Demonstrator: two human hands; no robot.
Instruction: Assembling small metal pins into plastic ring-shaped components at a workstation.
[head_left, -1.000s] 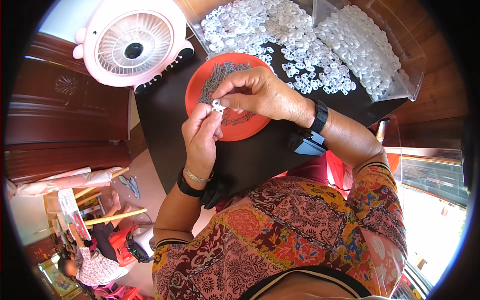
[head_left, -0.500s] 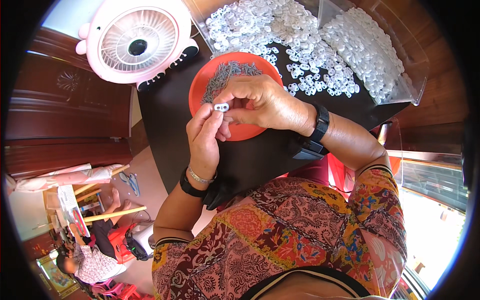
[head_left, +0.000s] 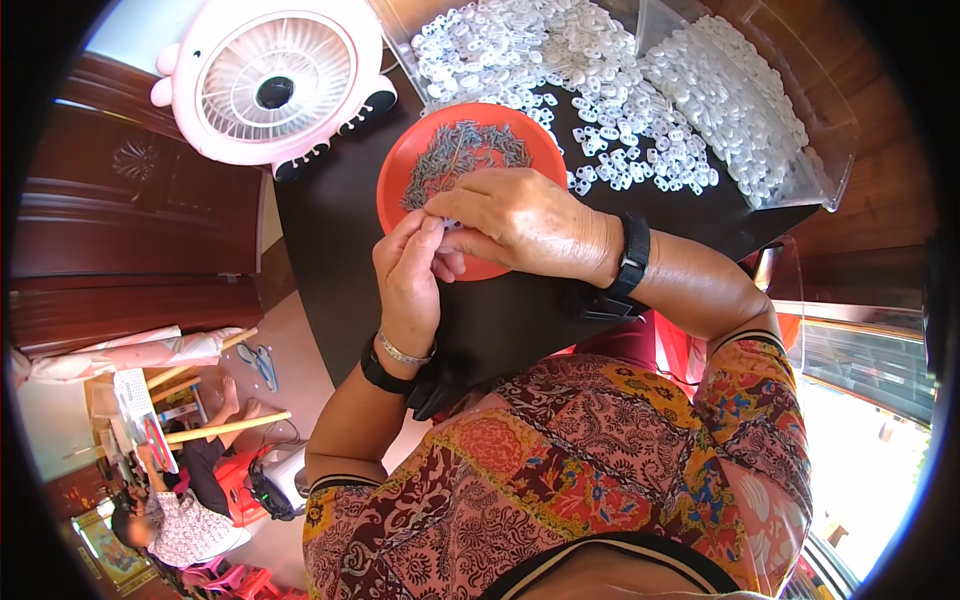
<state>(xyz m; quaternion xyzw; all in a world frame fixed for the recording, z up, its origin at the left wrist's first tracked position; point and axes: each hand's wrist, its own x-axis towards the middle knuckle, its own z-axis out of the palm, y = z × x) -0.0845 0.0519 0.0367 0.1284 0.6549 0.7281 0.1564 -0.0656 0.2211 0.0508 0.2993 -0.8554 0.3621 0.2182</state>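
Between my two hands is a small white plastic piece (head_left: 451,224) with holes, mostly hidden by my fingers. My left hand (head_left: 408,280) pinches it between thumb and fingertips. Closed over its other side, my right hand (head_left: 530,222) has thumb and forefinger meeting at the piece; whether a grey pin is in them is hidden. Both hands are over the near part of an orange-red bowl (head_left: 392,178), which contains many thin grey pins (head_left: 470,150), like nails or screws. Many similar white oval pieces (head_left: 625,150) lie loose beyond the bowl.
A clear plastic bin (head_left: 835,180) of white pieces stands at the far right of the black table (head_left: 330,270). At the far left is a pink fan (head_left: 190,120). Another person (head_left: 190,525) sits on the lower left, apart from the table.
My right hand has moved from the bowl side down onto the white piece, its fingertips now covering most of it. My left hand stays in place.
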